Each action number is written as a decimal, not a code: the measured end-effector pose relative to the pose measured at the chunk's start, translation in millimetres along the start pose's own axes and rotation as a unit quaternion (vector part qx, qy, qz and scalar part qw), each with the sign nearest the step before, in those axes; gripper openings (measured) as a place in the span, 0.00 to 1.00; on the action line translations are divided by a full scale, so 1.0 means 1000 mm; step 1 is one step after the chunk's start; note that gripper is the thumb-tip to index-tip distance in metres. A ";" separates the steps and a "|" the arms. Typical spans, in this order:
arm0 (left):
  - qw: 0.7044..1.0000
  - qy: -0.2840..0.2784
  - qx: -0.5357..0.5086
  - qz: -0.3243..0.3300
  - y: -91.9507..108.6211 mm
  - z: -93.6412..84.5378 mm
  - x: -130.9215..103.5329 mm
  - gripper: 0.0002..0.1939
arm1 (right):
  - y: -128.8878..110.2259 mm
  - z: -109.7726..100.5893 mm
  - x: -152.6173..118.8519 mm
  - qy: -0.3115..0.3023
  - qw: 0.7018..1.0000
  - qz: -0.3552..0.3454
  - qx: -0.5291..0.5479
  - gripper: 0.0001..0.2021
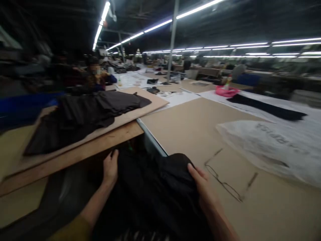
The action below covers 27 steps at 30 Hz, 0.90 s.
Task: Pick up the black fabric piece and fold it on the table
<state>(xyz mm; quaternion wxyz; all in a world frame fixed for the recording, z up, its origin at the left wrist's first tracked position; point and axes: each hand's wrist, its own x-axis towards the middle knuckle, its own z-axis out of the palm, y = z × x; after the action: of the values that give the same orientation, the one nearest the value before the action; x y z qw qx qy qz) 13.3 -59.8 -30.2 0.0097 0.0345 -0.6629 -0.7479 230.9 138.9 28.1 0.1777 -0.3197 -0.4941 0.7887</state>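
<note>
A large piece of black fabric (155, 190) hangs between my two hands, in front of me and partly over the table's edge. My left hand (110, 167) is closed on its left side, with the thumb up. On the other side, my right hand (200, 177) pinches the fabric's upper right edge above the brown tabletop. The cloth's lower part runs out of view at the bottom, and its exact kind cannot be made out. A pair of eyeglasses (223, 182) lies unfolded just right of my right hand.
Dark brown cloth (95, 110) is heaped on a wooden board (120, 132) at left. A brown-covered table (185, 124) carries a clear plastic bag (271, 144), a black strip of cloth (268, 106) and a pink item (227, 91). Another person (97, 75) is behind the heap; a pole (172, 43) rises mid-table.
</note>
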 end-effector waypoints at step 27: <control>0.988 0.072 -0.121 -0.071 0.025 -0.057 0.029 0.14 | -0.001 -0.010 0.007 0.161 0.981 0.024 0.109 0.18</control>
<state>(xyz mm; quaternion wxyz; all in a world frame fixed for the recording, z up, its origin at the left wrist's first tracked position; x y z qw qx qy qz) -12.7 -121.3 -13.0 0.0083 0.1333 -0.5611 -0.8169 232.9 150.2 23.5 0.2694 -0.4327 -0.3626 0.7802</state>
